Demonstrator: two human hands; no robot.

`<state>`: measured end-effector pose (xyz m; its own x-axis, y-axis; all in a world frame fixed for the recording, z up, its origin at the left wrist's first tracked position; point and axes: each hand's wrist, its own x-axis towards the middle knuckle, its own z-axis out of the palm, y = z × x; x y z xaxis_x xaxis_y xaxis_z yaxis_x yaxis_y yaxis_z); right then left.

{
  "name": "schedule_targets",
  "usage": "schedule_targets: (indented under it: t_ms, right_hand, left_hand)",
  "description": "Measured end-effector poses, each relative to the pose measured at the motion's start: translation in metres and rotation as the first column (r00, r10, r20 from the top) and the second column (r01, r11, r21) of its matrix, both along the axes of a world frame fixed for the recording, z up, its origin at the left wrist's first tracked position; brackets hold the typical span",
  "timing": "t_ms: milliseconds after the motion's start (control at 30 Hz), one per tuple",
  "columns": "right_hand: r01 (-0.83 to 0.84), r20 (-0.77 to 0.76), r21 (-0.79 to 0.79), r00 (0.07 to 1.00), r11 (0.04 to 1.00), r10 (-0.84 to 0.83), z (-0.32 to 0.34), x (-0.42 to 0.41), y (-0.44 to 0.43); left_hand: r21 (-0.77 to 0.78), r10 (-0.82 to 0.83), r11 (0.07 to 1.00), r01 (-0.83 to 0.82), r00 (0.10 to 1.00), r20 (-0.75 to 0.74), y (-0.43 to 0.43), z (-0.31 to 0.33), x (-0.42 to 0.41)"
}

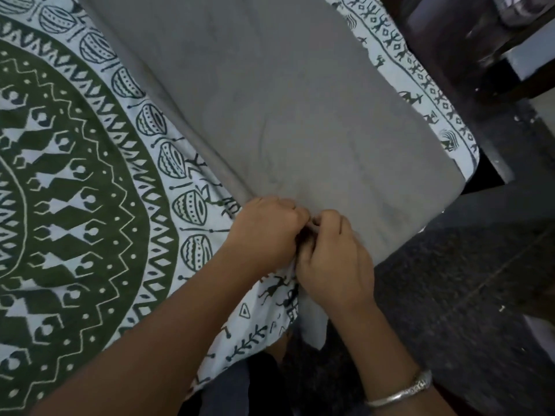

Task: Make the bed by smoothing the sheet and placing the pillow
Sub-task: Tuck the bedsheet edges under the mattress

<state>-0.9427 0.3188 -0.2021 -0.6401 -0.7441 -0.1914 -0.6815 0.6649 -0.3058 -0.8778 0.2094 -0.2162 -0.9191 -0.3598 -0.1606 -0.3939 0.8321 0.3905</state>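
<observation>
The pillow [285, 100] is big and grey and lies on the sheet [75, 190], stretching away from the spot where the hands meet. The left hand [267, 232] and the right hand [333, 259] sit side by side, fingers curled, pinching its near edge, I think to tug it straight. The sheet hangs down just under the grip

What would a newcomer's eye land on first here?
The bold green-and-white patterned sheet fills the left side. Lying on it, up the middle, is a plain gray pillow. At its near edge the left grip and right grip, both bare hands, pinch the pillow close together, and a silver bangle rings the right wrist.
</observation>
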Motion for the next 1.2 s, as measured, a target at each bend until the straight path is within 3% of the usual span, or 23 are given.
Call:
schedule_targets:
  t_ms: [100, 167, 233, 300, 367, 433, 500, 600, 667, 700, 767, 833, 933, 1000, 1100, 1200]
  right_hand:
    - [0.096, 0.160, 0.263, 0.977, 0.960, -0.142, 0.005, -0.020, 0.008]
    - [0.186, 0.276, 0.262, 0.926, 0.947, -0.259, 0.008, -0.033, 0.005]
    - [0.322, 0.346, 0.184, 0.863, 0.929, -0.368, 0.018, -0.049, -0.011]
    - [0.407, 0.329, -0.007, 0.863, 0.913, -0.382, 0.032, -0.061, -0.033]
    - [0.414, 0.331, -0.171, 0.879, 0.894, -0.344, 0.053, -0.072, -0.067]
    - [0.383, 0.355, -0.221, 0.888, 0.897, -0.292, 0.066, -0.078, -0.107]
    - [0.257, 0.257, -0.218, 0.946, 0.941, -0.199, 0.075, -0.080, -0.144]
    - [-0.046, 0.058, -0.406, 0.995, 0.913, 0.076, 0.098, -0.082, -0.212]
    - [-0.356, -0.009, -0.469, 0.917, 0.808, 0.399, 0.112, -0.081, -0.261]
    - [-0.518, -0.065, -0.421, 0.836, 0.745, 0.545, 0.117, -0.081, -0.286]
    - [-0.746, -0.135, -0.209, 0.662, 0.632, 0.737, 0.123, -0.077, -0.325]
    - [-0.807, -0.116, -0.050, 0.590, 0.588, 0.799, 0.114, -0.073, -0.349]
    - [-0.695, -0.048, 0.055, 0.715, 0.717, 0.697, 0.082, -0.067, -0.341]
    - [-0.646, 0.049, 0.144, 0.761, 0.749, 0.647, 0.051, -0.061, -0.316]
    - [-0.634, 0.129, 0.249, 0.771, 0.733, 0.623, 0.005, -0.048, -0.264]
    - [-0.614, 0.176, 0.286, 0.788, 0.736, 0.590, -0.027, -0.037, -0.210]
  left_hand:
    - [0.065, 0.135, 0.990, -0.127, 0.979, -0.151, -0.003, 0.008, -0.010]
    - [0.101, 0.232, 0.972, -0.213, 0.944, -0.235, -0.004, 0.017, -0.021]
    - [0.199, 0.358, 0.930, -0.309, 0.886, -0.296, -0.008, 0.030, -0.031]
    - [0.344, 0.492, 0.856, -0.387, 0.814, -0.309, -0.016, 0.043, -0.039]
    - [0.435, 0.601, 0.780, -0.450, 0.733, -0.319, -0.035, 0.056, -0.048]
    - [0.502, 0.684, 0.712, -0.490, 0.647, -0.338, -0.061, 0.062, -0.054]
    - [0.549, 0.732, 0.666, -0.505, 0.582, -0.353, -0.082, 0.065, -0.056]
    - [0.546, 0.778, 0.628, -0.554, 0.465, -0.423, -0.125, 0.076, -0.054]
    - [0.513, 0.806, 0.582, -0.631, 0.365, -0.466, -0.155, 0.086, -0.048]
    - [0.493, 0.816, 0.559, -0.667, 0.338, -0.468, -0.169, 0.089, -0.044]
    - [0.467, 0.825, 0.545, -0.697, 0.346, -0.447, -0.188, 0.087, -0.035]
    - [0.444, 0.828, 0.549, -0.708, 0.388, -0.405, -0.192, 0.076, -0.024]
    - [0.317, 0.782, 0.622, -0.716, 0.590, -0.201, -0.177, 0.046, -0.008]
    - [0.294, 0.713, 0.680, -0.672, 0.699, -0.054, -0.155, 0.026, 0.000]
    - [0.272, 0.622, 0.740, -0.615, 0.780, 0.071, -0.113, -0.001, 0.009]
    - [0.179, 0.578, 0.779, -0.601, 0.799, 0.167, -0.076, -0.021, 0.015]
